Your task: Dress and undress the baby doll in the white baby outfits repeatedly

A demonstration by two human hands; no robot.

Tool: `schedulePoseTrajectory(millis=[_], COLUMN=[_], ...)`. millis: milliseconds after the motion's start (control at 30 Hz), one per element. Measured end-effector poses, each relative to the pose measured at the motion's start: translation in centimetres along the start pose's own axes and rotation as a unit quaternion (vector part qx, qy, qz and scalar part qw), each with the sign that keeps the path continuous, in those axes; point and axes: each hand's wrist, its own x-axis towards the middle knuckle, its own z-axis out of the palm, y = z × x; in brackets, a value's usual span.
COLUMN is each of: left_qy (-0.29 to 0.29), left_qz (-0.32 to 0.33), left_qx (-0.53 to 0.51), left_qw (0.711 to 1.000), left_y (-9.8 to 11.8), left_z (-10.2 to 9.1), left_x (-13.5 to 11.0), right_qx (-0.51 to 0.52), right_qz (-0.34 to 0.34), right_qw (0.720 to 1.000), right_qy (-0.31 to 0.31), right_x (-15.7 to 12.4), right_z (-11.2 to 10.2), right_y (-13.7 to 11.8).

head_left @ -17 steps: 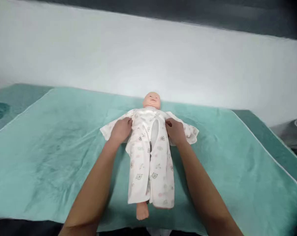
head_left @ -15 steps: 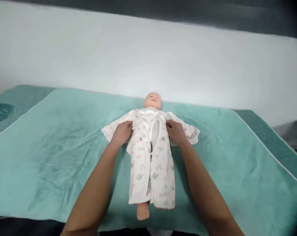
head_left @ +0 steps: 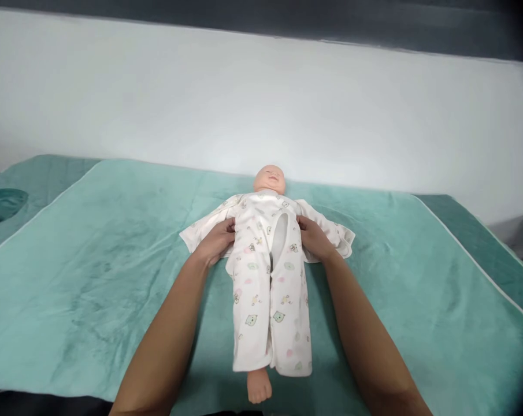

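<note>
A baby doll [head_left: 269,178] lies on its back on a teal towel [head_left: 92,254], head away from me. It wears a white printed romper [head_left: 267,289] whose front gapes open at the chest. One bare foot [head_left: 258,385] sticks out of a leg. My left hand [head_left: 215,241] presses against the doll's left flank, fingers curled onto the romper. My right hand [head_left: 314,237] rests on the opposite flank, its fingers closed on the cloth under the sleeve.
The towel covers a darker teal surface [head_left: 473,231] that shows at both sides. A white wall [head_left: 261,104] runs behind the doll's head. A dark teal object [head_left: 1,205] lies at the far left edge.
Both hands slid slightly inward and down along the doll's sides. The view shifted a little, so the doll now sits lower in the picture.
</note>
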Motion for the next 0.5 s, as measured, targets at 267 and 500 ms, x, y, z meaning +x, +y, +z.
schedulePoseTrajectory(millis=[267,500], left_qy=[0.080,0.175], left_qz=[0.036,0.064], left_qx=[-0.031,-0.017], left_qw=[0.996,0.982], left_y=[0.2,-0.8], left_z=[2.2,2.7], left_x=[-0.2,0.3], right_qx=[0.042,-0.078], right_qz=[0.004,-0.023], right_qw=[0.999,0.992], right_qy=[0.023,0.101], right_x=[-0.2,0.7], right_z=[1.4,3.0], right_y=[-0.7,0.2])
